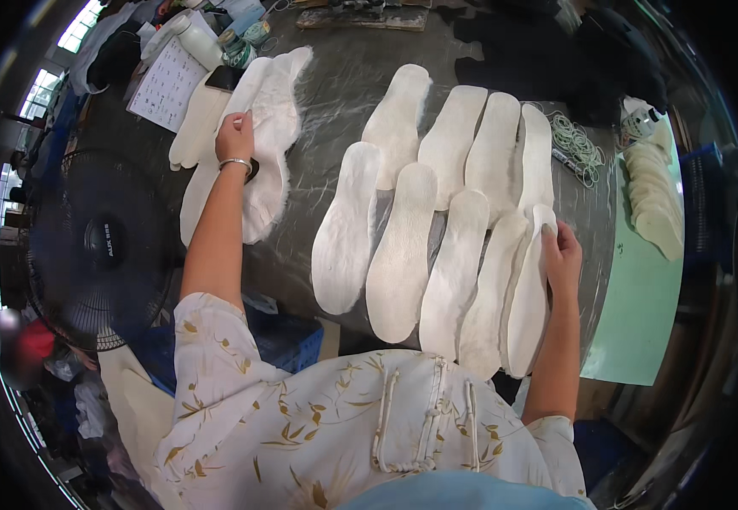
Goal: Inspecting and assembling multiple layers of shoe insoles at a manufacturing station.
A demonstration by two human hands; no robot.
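Observation:
Cream-white shoe insoles lie in two overlapping rows on the dark table, among them a fuzzy-edged insole at the near left. At the right end of the near row, my right hand pinches the edge of a long insole, its thumb on top. Over on the left, my left hand is closed with fingers bent down on a pile of insoles. Against that pile lies a fleecy, wavy-edged white piece. What sits under my left fingertips is mostly hidden.
Left of the table stands a black fan. A written sheet, a phone and a white bottle are at the far left. Tangled cord, a green board and stacked insoles lie right; dark cloth lies behind.

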